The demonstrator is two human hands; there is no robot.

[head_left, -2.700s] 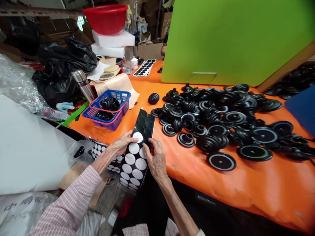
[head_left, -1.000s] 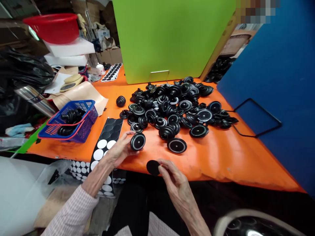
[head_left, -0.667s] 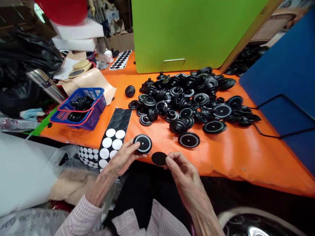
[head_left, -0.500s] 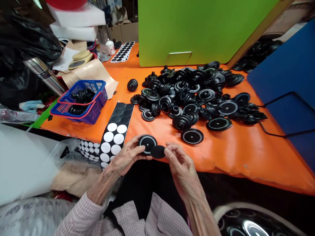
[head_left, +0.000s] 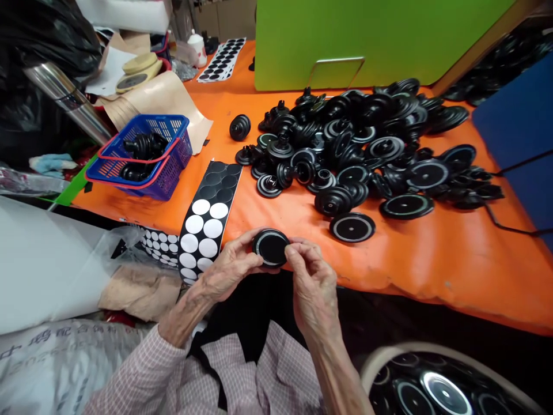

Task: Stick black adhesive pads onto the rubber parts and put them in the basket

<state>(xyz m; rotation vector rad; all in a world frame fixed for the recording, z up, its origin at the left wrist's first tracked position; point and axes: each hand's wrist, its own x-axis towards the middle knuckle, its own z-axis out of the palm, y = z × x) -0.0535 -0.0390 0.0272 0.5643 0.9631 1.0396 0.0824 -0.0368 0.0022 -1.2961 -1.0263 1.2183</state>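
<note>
My left hand [head_left: 228, 268] grips a black round disc-shaped part [head_left: 257, 246] with a grey ring near its edge, at the table's front edge. Over the middle of its face lies a round black sticker [head_left: 274, 249], inside the ring. The thumb and fingers of my right hand [head_left: 313, 279] pinch at the right edge of sticker and disc. Left of my hands, a strip of round stickers [head_left: 211, 228] hangs over the table edge, with black rounds at its top and bare white circles below.
A large heap of black disc parts [head_left: 341, 144] covers the middle of the orange table [head_left: 415, 259]. A blue basket [head_left: 166, 178] with black parts stands left. A green board [head_left: 367, 40] rises behind. At lower right sits a round container [head_left: 371, 369] of discs.
The sticker has moved left from beside the disc onto its face, covering the centre. My right hand has come closer to my left. The camera view has tilted slightly down.
</note>
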